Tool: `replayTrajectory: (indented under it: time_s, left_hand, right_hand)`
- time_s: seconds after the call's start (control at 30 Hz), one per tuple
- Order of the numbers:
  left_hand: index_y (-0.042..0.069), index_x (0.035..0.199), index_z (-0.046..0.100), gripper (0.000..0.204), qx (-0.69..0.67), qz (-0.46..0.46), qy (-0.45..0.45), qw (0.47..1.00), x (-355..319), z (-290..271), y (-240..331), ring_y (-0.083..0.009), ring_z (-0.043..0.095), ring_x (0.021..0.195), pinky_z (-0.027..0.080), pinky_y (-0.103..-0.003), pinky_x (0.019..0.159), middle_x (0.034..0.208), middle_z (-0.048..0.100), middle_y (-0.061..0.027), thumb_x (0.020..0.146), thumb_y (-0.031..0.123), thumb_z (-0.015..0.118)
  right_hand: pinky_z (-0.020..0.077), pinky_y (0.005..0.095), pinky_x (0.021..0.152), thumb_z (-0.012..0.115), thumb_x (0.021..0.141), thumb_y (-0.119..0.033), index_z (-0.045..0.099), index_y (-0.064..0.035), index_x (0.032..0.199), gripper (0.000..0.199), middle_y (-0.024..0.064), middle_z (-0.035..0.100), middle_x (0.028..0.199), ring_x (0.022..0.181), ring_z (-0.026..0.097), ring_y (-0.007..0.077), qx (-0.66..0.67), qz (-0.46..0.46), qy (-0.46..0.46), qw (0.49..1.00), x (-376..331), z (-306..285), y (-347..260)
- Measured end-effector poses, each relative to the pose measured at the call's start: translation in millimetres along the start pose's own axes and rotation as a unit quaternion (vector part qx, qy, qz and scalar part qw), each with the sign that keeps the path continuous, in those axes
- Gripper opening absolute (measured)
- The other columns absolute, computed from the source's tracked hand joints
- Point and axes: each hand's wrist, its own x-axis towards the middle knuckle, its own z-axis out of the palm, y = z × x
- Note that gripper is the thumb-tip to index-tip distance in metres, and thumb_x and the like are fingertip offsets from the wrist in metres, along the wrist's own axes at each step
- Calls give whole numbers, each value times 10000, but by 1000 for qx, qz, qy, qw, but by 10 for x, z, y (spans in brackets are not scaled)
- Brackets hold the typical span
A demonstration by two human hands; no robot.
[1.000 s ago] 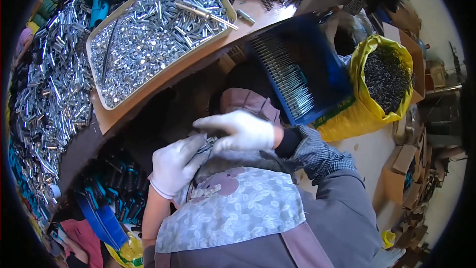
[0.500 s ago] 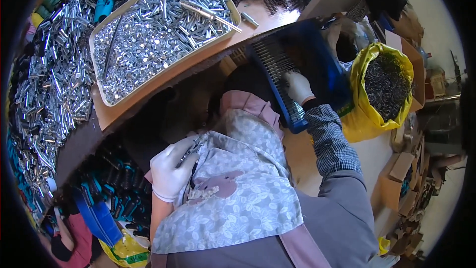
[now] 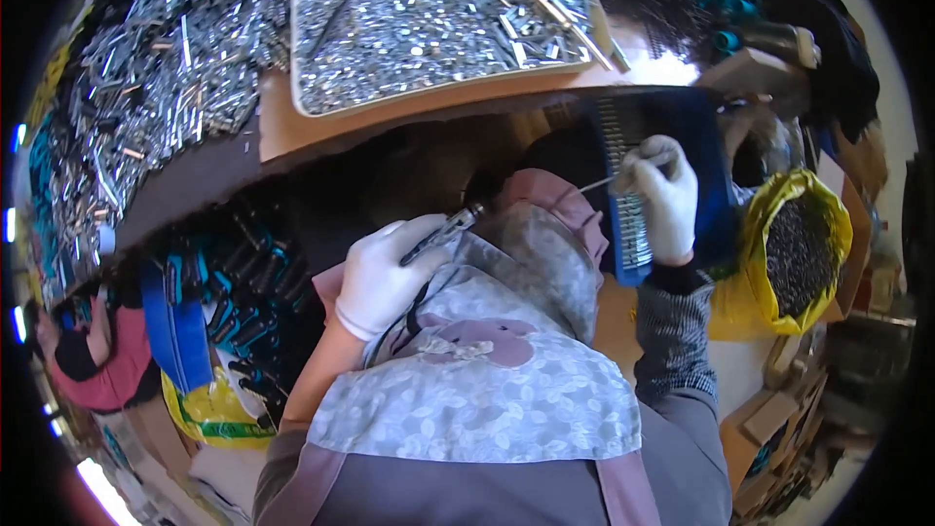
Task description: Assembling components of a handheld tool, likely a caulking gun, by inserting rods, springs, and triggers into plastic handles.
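My left hand (image 3: 385, 278), in a white glove, holds a small dark metal tool (image 3: 443, 232) over my lap, its tip pointing up and right. My right hand (image 3: 662, 195), also gloved, pinches a thin metal pin (image 3: 596, 185) just above the blue crate (image 3: 706, 151), where a row of thin metal pins (image 3: 623, 205) stands along the left wall. A patterned apron (image 3: 487, 370) covers my lap below both hands.
A tan tray (image 3: 429, 102) piled with small silver metal parts lies on the wooden bench at the top. More silver parts (image 3: 136, 107) are heaped at the left. A yellow bag (image 3: 789, 263) of dark parts stands at the right. Blue-handled pieces (image 3: 229, 302) lie below the bench.
My right hand left my left hand, reached right to the blue crate and now lifts a thin pin from it. My left hand stayed over my lap with the tool.
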Motion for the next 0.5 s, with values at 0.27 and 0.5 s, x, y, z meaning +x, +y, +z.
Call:
replayTrajectory:
  time_s: [0.27,0.5]
  left_hand:
    - [-28,1186,691,428,-186,-57,142,971,-83,-101,25,-274,723,890,544,-335,791,1002,725,-182,824,180,786]
    - [-49,1164,704,354,-153,-80,181,968,-202,-400,-19,-224,711,872,535,-310,788,975,727,-156,843,95,747]
  right_hand:
    - [579,438,922,698,917,-56,564,-9,1066,206,203,686,1093,982,712,287,376,172,-276,868,-445,1341,331]
    - [596,364,895,697,933,-68,552,63,1306,421,180,694,1124,1010,720,252,142,211,-344,904,-381,1473,19]
